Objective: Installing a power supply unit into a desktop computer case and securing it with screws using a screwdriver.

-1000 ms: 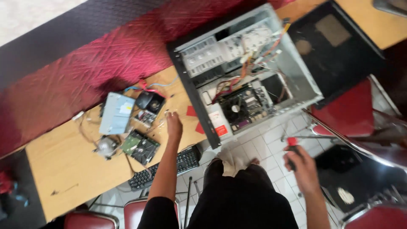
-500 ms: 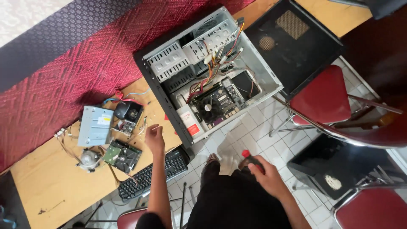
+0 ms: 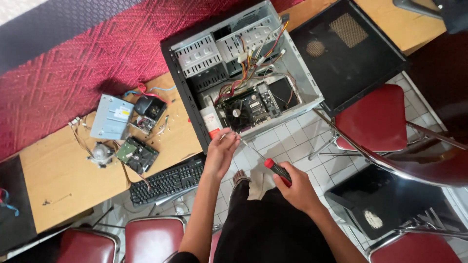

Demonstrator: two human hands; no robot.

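Note:
An opened computer case point(image 3: 195, 104) lies on its side at the table's edge, its motherboard point(image 3: 248, 106) and coloured cables point(image 3: 256, 56) exposed. My right hand point(image 3: 295, 187) grips the red-and-black handle of a screwdriver point(image 3: 277, 170). The thin metal shaft runs up-left toward the case's lower rim. My left hand point(image 3: 220, 151) pinches the shaft's tip just below that rim. Both hands hover over the tiled floor in front of my dark trousers.
On the wooden table point(image 3: 63, 170) lie an optical drive point(image 3: 112, 117), a hard drive point(image 3: 137, 155), a fan point(image 3: 100, 152) and loose cables. A black keyboard point(image 3: 165, 181) hangs at the table edge. A black side panel point(image 3: 343, 51) and red chairs point(image 3: 378, 122) stand right.
My left hand left the table near the keyboard and came to the screwdriver tip at the case rim. My right hand raised the screwdriver toward the case. The view shifted right.

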